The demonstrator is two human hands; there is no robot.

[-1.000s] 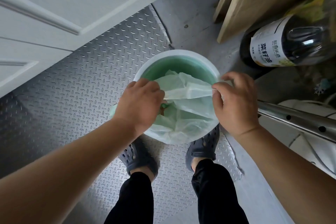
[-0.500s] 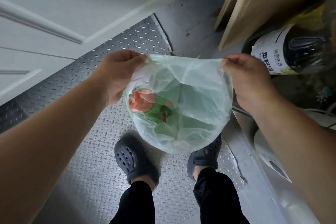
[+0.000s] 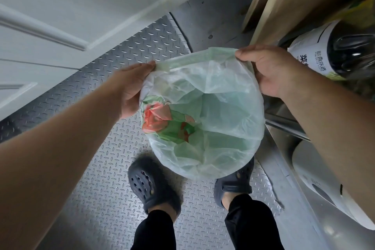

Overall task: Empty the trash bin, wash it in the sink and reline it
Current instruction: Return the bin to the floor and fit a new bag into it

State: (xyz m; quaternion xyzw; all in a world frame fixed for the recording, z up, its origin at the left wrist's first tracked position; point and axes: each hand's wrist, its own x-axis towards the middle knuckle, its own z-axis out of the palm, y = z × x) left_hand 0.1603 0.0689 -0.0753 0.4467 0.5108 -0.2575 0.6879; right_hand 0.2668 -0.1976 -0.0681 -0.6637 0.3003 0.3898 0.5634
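Up out of the bin has come the green bag (image 3: 203,111), left hand (image 3: 132,89) and right hand (image 3: 269,71) both pinching its top edge. It looks thin, floppy and light, so hold the rim.

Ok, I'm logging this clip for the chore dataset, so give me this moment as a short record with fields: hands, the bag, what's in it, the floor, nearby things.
left hand: pinches the bag's rim at its left
right hand: pinches the rim at its right
trash bag: thin pale green plastic, mouth stretched between the hands, held above the feet
contents: crumpled red and green wrappers, lying at the left
bin: not visible
floor: metal tread plate
nearby: dark bottle with white label, at right
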